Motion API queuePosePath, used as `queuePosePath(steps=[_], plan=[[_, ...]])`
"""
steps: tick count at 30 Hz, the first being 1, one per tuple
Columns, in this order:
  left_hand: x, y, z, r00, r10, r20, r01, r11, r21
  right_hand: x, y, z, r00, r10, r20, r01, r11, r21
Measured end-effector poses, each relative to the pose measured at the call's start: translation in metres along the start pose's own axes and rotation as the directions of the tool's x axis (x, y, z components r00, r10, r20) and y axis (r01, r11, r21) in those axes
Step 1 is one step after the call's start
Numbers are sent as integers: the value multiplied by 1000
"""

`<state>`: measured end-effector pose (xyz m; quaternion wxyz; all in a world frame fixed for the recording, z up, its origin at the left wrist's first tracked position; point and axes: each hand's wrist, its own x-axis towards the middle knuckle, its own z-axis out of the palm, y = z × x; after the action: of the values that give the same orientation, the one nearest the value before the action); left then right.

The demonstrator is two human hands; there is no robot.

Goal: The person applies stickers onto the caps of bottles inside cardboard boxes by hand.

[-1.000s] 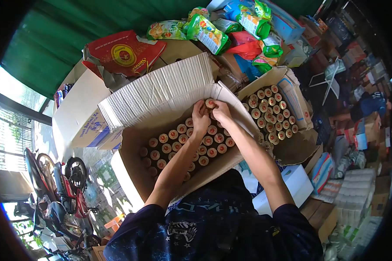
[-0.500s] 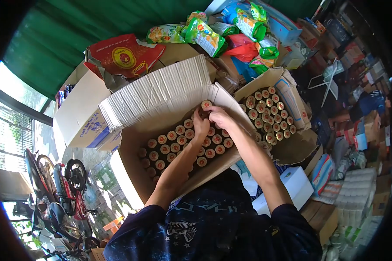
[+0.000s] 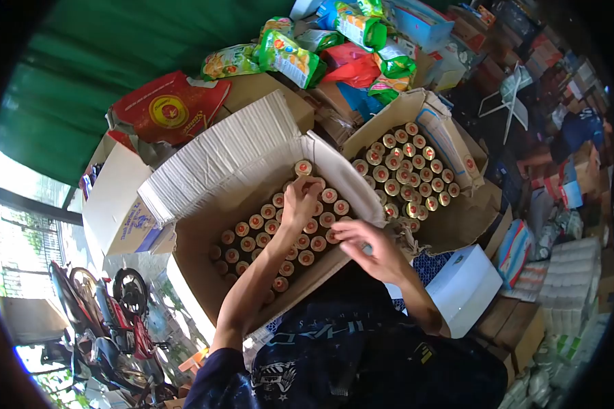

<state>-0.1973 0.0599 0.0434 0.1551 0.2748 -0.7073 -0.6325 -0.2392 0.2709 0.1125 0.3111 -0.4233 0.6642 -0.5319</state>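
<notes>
A large open cardboard box [image 3: 215, 184] in front of me holds rows of upright cans with gold rims and a red mark on their tops. Inside it, at the far right part of the rows, my left hand [image 3: 300, 202] is closed with bent fingers around the top of a can, which it mostly hides. One can [image 3: 303, 168] stands just beyond those fingertips. My right hand [image 3: 370, 249] is over the near right edge of the box, fingers spread and holding nothing. To the right, a smaller open carton [image 3: 465, 160] contains several similar cans [image 3: 404, 176].
Green and yellow snack bags [image 3: 290, 60] lie at the back beside a red printed packet [image 3: 170, 109]. A white box [image 3: 464, 286] stands near my right arm. Motorbikes [image 3: 119, 320] are at the left; stacked goods and a person in dark clothing [image 3: 580, 129] are at the right.
My right hand has left the can by my left hand and moved back toward me, its fingers opening. My left hand stays in the box. The view has shifted a little.
</notes>
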Motion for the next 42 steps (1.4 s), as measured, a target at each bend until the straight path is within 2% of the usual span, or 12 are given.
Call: queuePosePath(steps=[5, 7, 13, 15, 18, 21, 24, 27, 28, 31, 34, 42], plan=[[-6, 59, 54, 946, 280, 166, -295, 952, 78, -26, 12, -59, 894, 119, -432, -118, 993, 29], [-9, 87, 82, 899, 362, 248, -370, 929, -12, -28, 27, -90, 848, 55, -527, -204, 952, -228], [6, 46, 199, 918, 51, 394, -27, 997, -66, -48, 130, -151, 830, 127, -542, -512, 557, -654], [-6, 52, 220, 946, 10, 323, -84, 973, 216, -54, 157, -154, 853, 162, -496, -478, 623, -619], [-3, -17, 256, 943, 196, 269, -250, 951, 182, -54, 183, -144, 832, 123, -541, -421, 775, -471], [-13, -27, 250, 864, 271, 424, -456, 778, 433, -51, 153, -143, 844, 200, -498, -440, 790, -428], [-14, 5, 242, 882, 24, 470, -387, 607, 694, -48, 161, -145, 856, 236, -460, -423, 830, -363], [-15, 5, 239, 879, 99, 467, -433, 578, 691, -51, 173, -148, 856, 206, -473, -417, 817, -398], [-18, -11, 243, 776, 510, 371, -581, 352, 734, -49, 174, -148, 849, 222, -479, -437, 805, -402], [-14, -4, 244, 858, 6, 514, -446, 505, 739, -44, 172, -152, 839, 259, -479, -473, 783, -405], [-16, -9, 245, 857, 201, 474, -504, 513, 695, -43, 176, -148, 843, 159, -513, -421, 789, -448], [-7, -37, 256, 947, 43, 319, -234, 773, 589, -51, 192, -146, 861, 190, -471, -432, 761, -484]])
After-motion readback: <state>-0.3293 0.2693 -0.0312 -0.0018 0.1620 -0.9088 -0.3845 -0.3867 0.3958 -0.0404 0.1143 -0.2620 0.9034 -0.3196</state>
